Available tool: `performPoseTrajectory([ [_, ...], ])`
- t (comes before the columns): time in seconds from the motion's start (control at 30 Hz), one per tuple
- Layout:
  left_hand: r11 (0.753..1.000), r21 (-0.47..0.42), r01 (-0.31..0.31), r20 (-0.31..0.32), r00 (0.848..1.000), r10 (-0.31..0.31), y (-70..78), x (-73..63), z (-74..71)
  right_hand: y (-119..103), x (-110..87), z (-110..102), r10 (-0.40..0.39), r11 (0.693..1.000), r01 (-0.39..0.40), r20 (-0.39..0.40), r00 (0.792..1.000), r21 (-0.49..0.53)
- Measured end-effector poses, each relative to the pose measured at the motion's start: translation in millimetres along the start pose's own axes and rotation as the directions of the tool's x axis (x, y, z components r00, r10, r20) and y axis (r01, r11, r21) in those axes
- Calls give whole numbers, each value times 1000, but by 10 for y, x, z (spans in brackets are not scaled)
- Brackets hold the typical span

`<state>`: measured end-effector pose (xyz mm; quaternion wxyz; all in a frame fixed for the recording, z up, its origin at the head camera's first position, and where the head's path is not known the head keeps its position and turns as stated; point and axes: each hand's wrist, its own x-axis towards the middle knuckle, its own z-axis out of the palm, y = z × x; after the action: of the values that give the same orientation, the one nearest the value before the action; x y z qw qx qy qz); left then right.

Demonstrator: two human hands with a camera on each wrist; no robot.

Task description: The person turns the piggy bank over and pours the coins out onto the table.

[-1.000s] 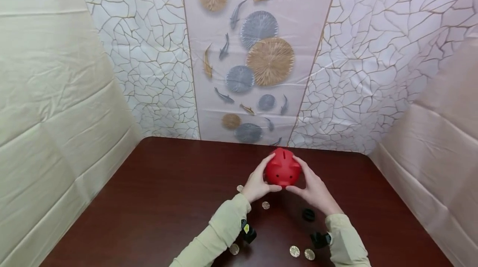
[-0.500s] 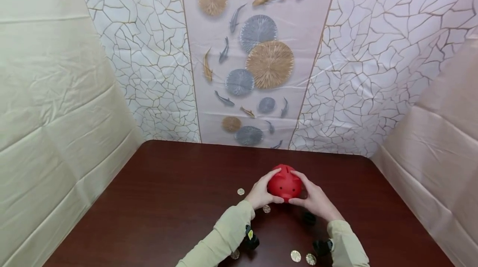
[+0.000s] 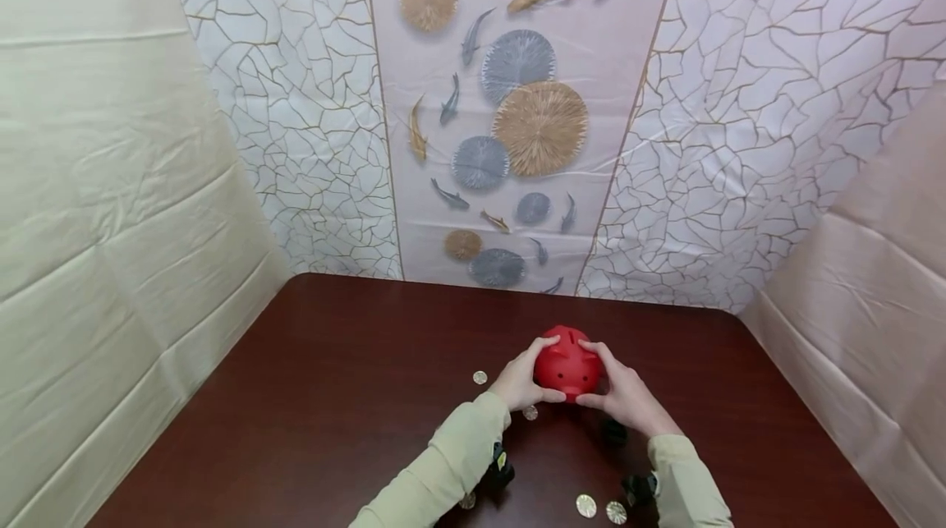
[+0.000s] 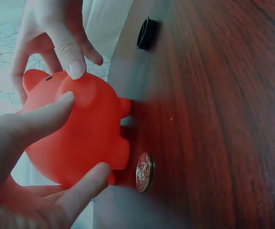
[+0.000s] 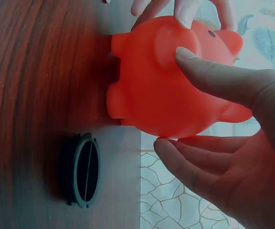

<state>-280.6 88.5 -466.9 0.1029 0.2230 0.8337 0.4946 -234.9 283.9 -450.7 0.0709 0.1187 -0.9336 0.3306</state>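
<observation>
A red piggy bank [image 3: 567,368] stands upright with its snout toward me and its coin slot on top. From the left, my left hand [image 3: 520,382] holds it, thumb at the snout and fingers along the side. My right hand [image 3: 628,398] grips the other side the same way. Its feet look to be on the table in the left wrist view, beside a gold coin [image 4: 144,172]. In the right wrist view a round black plug [image 5: 82,169] lies on the wood close to my right hand.
Several gold coins lie about the dark wooden table [image 3: 332,397]: one coin [image 3: 480,378] left of the piggy bank, another coin [image 3: 586,506] near the front. Pale cloth covers the sides, and a patterned cloth [image 3: 495,142] hangs behind the table.
Both hands have brought the piggy bank down toward the table since one second ago, keeping their grip. Over the last half second it has hardly moved.
</observation>
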Motion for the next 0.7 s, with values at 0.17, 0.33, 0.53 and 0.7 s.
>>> performPoseTrajectory([
  [0.17,999,-15,34,16,999,-34,-15,-38,46,39,-38,40,46,999,-46,16,999,22],
  [0.33,996,-69,60,21,998,-58,-62,-74,41,32,-27,72,28,999,-28,18,999,29],
  [0.53,992,-112,66,17,998,-65,-67,-19,50,48,26,34,13,1000,-13,0,1000,27],
  [0.7,990,-135,48,71,997,-39,-60,46,57,91,32,-26,3,1000,-3,19,1000,27],
])
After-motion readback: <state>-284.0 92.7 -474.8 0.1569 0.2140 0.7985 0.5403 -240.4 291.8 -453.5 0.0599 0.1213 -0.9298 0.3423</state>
